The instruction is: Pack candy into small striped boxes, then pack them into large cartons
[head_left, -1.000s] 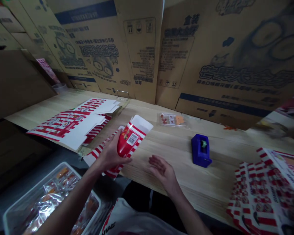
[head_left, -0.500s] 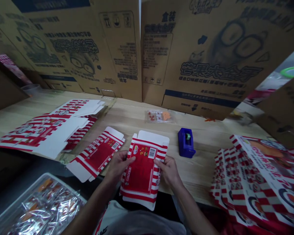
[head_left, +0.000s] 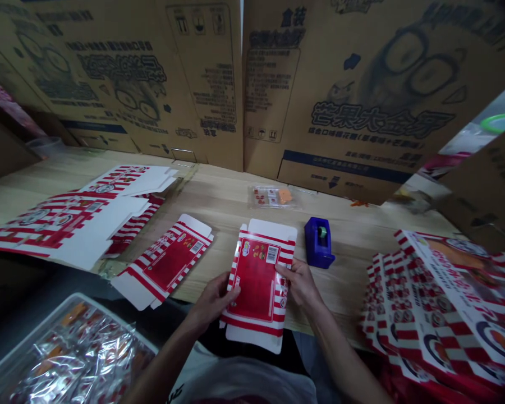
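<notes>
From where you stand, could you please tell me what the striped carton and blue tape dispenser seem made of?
The held striped carton looks like thin printed paperboard, its folding flaps showing white. The blue tape dispenser looks like moulded plastic, judging by its smooth, rounded body.

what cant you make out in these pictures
In the head view:
Striped carton: edges hidden under the left hand and right hand.
Stack of cartons: cut off by the right and bottom edges, count unclear.
Packets in the plastic tray: blurred by glare, tray cut off below.
Small bag: print too small to read.
</notes>
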Demonstrator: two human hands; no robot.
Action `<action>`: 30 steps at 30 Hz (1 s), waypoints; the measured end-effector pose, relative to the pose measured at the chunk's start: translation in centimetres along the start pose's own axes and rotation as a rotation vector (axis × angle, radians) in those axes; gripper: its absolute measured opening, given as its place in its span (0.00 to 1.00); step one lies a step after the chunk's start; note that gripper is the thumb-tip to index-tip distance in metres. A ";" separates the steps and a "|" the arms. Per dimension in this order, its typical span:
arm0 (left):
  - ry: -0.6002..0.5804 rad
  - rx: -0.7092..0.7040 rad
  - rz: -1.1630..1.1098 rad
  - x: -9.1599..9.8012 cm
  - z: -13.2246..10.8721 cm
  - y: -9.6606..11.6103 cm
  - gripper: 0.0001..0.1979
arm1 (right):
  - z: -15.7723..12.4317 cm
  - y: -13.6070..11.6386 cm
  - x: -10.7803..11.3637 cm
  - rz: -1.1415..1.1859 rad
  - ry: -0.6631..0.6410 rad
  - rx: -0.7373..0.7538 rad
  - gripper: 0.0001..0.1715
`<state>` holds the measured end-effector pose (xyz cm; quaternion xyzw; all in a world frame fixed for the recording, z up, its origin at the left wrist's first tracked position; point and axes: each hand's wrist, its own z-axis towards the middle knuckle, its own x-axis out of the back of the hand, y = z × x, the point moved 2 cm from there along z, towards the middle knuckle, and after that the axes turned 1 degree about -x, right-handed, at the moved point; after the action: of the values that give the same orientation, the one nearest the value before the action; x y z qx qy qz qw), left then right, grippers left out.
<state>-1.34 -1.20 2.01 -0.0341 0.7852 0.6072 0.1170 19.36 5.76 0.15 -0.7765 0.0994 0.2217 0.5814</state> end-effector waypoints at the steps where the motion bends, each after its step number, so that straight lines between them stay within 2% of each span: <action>1: 0.019 -0.054 -0.019 0.1 0.5 0.3 0.24 | -0.5 0.3 0.1 -0.006 -0.021 -0.035 0.18; 3: 0.103 -0.152 -0.080 0.4 1.5 0.4 0.30 | -1.7 1.2 0.3 -0.009 -0.079 -0.121 0.18; 6: 0.172 -0.199 -0.151 0.5 3.1 -0.7 0.39 | -3.3 2.8 0.4 -0.014 -0.148 -0.208 0.20; 10: 0.209 -0.171 -0.127 0.7 4.3 -3.2 0.48 | -3.3 3.7 1.4 -0.085 -0.006 -0.047 0.27; 12: 0.199 -0.159 -0.086 0.9 4.6 -4.1 0.46 | -2.3 3.7 2.1 -0.154 0.062 0.047 0.33; 14: 0.149 -0.172 -0.068 1.1 5.0 -4.4 0.40 | -1.0 3.6 2.7 -0.227 0.077 0.117 0.36; 18: 0.092 -0.188 -0.075 1.6 5.2 -3.9 0.36 | 0.9 3.8 3.7 -0.341 0.054 0.162 0.29; 23: 0.037 -0.118 -0.062 1.5 4.2 -3.4 0.37 | 1.0 3.8 4.2 -0.424 0.020 0.162 0.26; 27: 0.104 -0.100 0.011 1.3 3.7 -4.0 0.37 | 0.9 2.8 4.3 -0.495 0.026 0.173 0.19; 30: 0.120 -0.091 0.019 1.2 4.0 -3.9 0.28 | 0.9 2.0 4.3 -0.540 0.034 0.220 0.13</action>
<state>-1.13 1.73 -2.86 -0.0684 0.7625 0.6403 0.0623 22.11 6.46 -3.73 -0.7107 -0.0778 0.0339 0.6984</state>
